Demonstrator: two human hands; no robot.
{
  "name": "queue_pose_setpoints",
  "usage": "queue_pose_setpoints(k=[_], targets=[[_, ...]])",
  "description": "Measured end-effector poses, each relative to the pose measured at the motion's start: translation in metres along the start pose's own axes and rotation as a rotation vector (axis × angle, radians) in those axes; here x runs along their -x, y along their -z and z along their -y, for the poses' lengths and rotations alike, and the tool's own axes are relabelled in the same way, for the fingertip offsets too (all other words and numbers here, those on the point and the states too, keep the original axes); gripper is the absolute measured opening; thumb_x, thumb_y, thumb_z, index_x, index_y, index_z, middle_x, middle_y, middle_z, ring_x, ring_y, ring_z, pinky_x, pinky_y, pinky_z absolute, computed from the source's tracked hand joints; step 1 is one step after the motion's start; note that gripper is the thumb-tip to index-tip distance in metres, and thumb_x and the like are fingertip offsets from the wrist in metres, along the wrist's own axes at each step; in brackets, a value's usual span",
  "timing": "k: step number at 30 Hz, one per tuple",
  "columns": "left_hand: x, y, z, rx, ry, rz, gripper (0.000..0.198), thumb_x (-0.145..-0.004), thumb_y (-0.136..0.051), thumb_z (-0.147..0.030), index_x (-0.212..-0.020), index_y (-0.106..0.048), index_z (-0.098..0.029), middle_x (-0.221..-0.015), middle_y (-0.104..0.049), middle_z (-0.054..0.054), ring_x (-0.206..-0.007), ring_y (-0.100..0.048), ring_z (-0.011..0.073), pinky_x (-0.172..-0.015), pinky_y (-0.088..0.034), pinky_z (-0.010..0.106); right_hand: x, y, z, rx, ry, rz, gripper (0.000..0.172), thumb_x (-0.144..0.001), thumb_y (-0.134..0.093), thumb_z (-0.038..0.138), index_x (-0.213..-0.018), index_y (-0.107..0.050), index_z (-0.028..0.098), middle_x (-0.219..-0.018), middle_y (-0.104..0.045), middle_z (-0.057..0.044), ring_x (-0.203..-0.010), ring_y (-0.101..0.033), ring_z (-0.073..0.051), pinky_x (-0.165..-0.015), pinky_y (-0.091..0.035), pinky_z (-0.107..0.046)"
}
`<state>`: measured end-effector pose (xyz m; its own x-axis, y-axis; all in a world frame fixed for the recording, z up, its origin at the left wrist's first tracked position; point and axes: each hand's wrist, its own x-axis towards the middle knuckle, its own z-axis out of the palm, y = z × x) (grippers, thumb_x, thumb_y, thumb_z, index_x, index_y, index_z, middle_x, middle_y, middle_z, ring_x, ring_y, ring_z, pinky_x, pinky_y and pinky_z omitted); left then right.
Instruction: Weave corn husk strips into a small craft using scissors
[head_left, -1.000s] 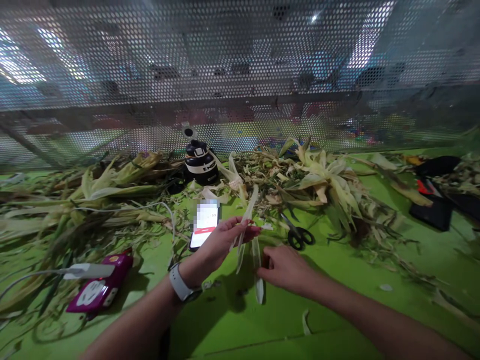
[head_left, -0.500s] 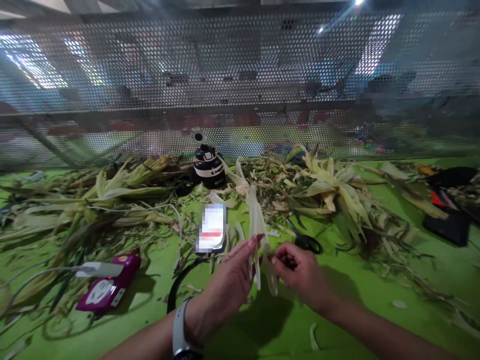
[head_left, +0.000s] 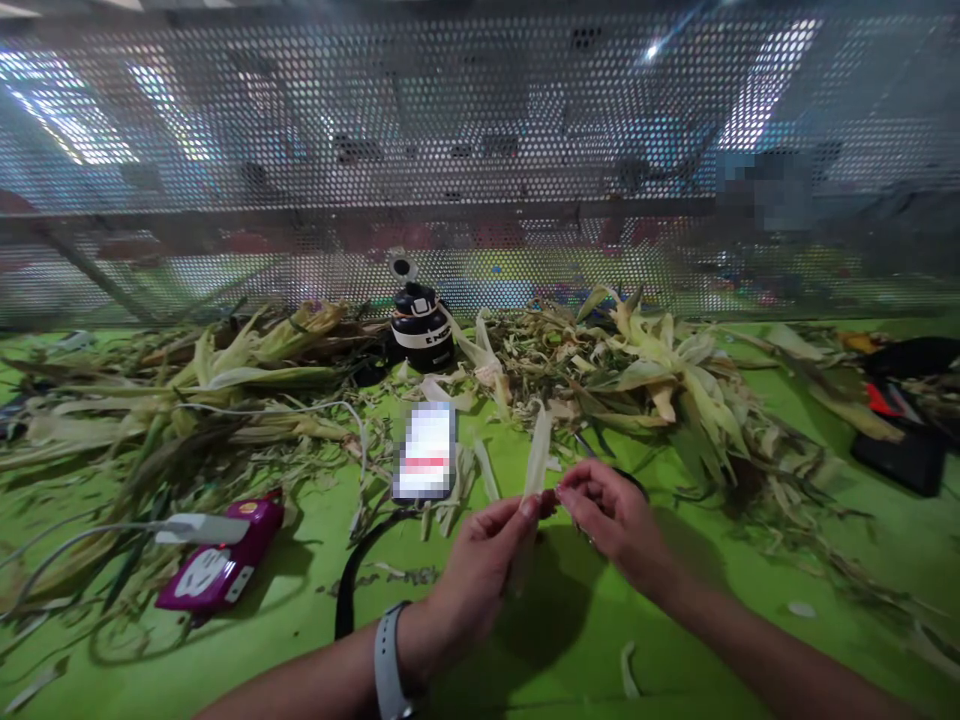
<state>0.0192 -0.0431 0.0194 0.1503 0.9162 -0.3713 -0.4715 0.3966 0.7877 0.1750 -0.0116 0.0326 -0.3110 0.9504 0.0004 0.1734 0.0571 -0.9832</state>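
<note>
A pale strip of corn husk [head_left: 538, 450] stands up from the pinched fingers of my left hand [head_left: 487, 555]; its lower end shows faintly below them. My right hand [head_left: 615, 515] has thumb and forefinger pinched together beside the left fingertips, close to the husk strip. Whatever is between those right fingers is too small to make out. Behind my right hand, black scissors [head_left: 634, 482] lie mostly covered. A phone [head_left: 425, 455] with a lit screen lies left of the husk, with narrow husk strips [head_left: 463, 480] beside it.
Piles of corn husks [head_left: 675, 380] and shreds spread over the green table [head_left: 315, 640]. A black bottle [head_left: 422, 330] with a raised lid stands before a perforated metal panel [head_left: 480, 120]. At left lies a purple device [head_left: 221, 565] with a white cable; a dark phone [head_left: 900, 455] lies at right.
The husk in my left hand was wider, with loose split ends hanging down; now a narrower strip stands above the fingers. My right fingertips have moved up to meet the left ones.
</note>
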Motion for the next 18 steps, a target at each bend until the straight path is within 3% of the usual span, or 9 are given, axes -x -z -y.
queue_pose_setpoints(k=[2,5,9,13,18], targets=[[0.003,0.000,0.002,-0.113,-0.016,0.038,0.032,-0.068,-0.075,-0.045,-0.083,-0.075,-0.016,-0.077,-0.070,0.003,-0.068,-0.057,0.0104,-0.063,-0.044,0.020,-0.005,0.002,0.000,-0.110,-0.087,0.044,0.032,-0.079,-0.065,0.044,-0.093,-0.057,0.016,-0.065,-0.055,0.003,-0.057,-0.050,-0.011,-0.051,-0.040,-0.021],[0.006,0.000,0.004,-0.233,-0.034,0.120,0.034,-0.069,-0.074,-0.045,-0.081,-0.074,-0.013,-0.079,-0.069,0.005,-0.070,-0.057,0.0123,-0.067,-0.045,0.023,-0.012,0.002,-0.004,-0.212,-0.130,0.028,0.036,-0.071,-0.071,0.048,-0.079,-0.060,0.014,-0.062,-0.055,0.003,-0.054,-0.046,-0.009,-0.049,-0.038,-0.020],[0.007,0.004,0.002,-0.090,-0.035,0.131,0.028,-0.072,-0.073,-0.040,-0.087,-0.066,-0.018,-0.085,-0.069,0.004,-0.076,-0.064,0.0164,-0.074,-0.050,0.029,-0.015,0.006,-0.009,-0.267,-0.172,-0.007,0.039,-0.069,-0.072,0.051,-0.070,-0.059,0.015,-0.051,-0.050,0.006,-0.042,-0.036,-0.005,-0.039,-0.027,-0.019],[0.005,0.005,-0.004,-0.018,0.057,0.119,0.035,-0.076,-0.069,-0.043,-0.102,-0.060,-0.022,-0.084,-0.071,0.004,-0.074,-0.068,0.0191,-0.072,-0.053,0.033,-0.016,0.009,-0.008,-0.243,-0.207,0.017,0.039,-0.069,-0.072,0.051,-0.069,-0.058,0.015,-0.045,-0.045,0.008,-0.038,-0.033,-0.005,-0.036,-0.024,-0.018],[0.002,0.005,-0.007,-0.248,0.070,0.223,0.036,-0.068,-0.074,-0.046,-0.083,-0.068,-0.014,-0.074,-0.072,0.006,-0.070,-0.067,0.0184,-0.072,-0.052,0.030,-0.017,0.009,-0.003,-0.165,-0.193,0.023,0.041,-0.068,-0.070,0.055,-0.069,-0.055,0.017,-0.045,-0.044,0.008,-0.037,-0.034,-0.005,-0.037,-0.026,-0.019]])
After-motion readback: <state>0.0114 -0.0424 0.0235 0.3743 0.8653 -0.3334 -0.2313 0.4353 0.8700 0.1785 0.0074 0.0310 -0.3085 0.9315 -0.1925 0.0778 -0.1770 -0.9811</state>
